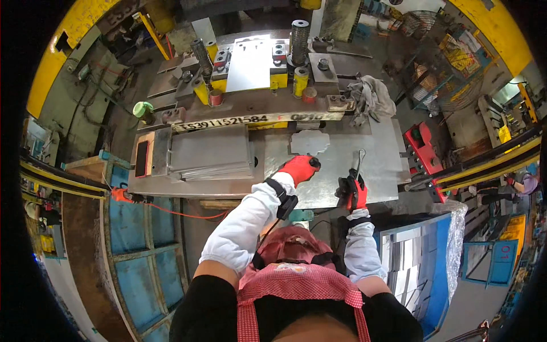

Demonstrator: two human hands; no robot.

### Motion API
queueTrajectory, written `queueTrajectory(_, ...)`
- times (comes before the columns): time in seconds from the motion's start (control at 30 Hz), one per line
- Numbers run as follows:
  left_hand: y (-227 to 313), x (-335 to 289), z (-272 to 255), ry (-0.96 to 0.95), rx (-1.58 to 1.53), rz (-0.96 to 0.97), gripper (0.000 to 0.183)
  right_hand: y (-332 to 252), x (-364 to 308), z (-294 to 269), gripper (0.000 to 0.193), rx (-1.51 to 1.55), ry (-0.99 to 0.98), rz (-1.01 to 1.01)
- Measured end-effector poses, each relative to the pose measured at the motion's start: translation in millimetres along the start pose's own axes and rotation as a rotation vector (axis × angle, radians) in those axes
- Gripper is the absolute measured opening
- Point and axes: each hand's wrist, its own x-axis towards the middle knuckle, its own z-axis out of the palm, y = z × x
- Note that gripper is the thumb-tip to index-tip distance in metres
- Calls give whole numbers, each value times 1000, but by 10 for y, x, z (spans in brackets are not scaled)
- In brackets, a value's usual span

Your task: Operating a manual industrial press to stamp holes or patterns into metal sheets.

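Note:
My left hand point(299, 169), in a red glove with black fingertips, is closed just below a flat cut metal piece point(309, 142) with a stepped outline. What its curled fingers hold, if anything, is hidden. Farther right, my right hand point(354, 192), in a red and black glove, is closed round a slim metal tool with a looped end point(361, 157), which points away from me. Under both hands lies a shiny metal table plate point(376, 145). To the left of my left hand is a stack of flat metal sheets point(209, 151).
Ahead stands a press die point(256, 108) with upright posts and a bright sheet point(248, 65) on it. A grey rag point(370, 98) lies at its right. A red control box point(424, 149) stands right of the table; a blue bin point(436, 256) of metal parts is at lower right.

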Motion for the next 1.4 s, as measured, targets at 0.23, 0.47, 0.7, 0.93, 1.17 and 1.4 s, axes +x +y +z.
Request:
queueTrajectory(0.23,35,281,-240,-110,21,-227,33,15,69,45,45,-4,70,41)
queueTrajectory(0.47,-270,-801,-51,263,-80,156,36,-24,-49,91,48,-174,218,-18)
queueTrajectory(0.7,-1658,-2556,-287,875,40,-244,48,65,45,57,32,39,92,-12)
queueTrajectory(0.93,-2255,-2806,-1036,611,832,-482,66,104,-81,344,21,-252,254,-179)
queueTrajectory(1.17,-2421,-2682,-1156,406,714,-610,60,135,-77,443,28,-351,417,-294)
queueTrajectory(1.4,-2387,-2713,-1183,405,712,-564,51,252,94,191,39,-275,369,-287)
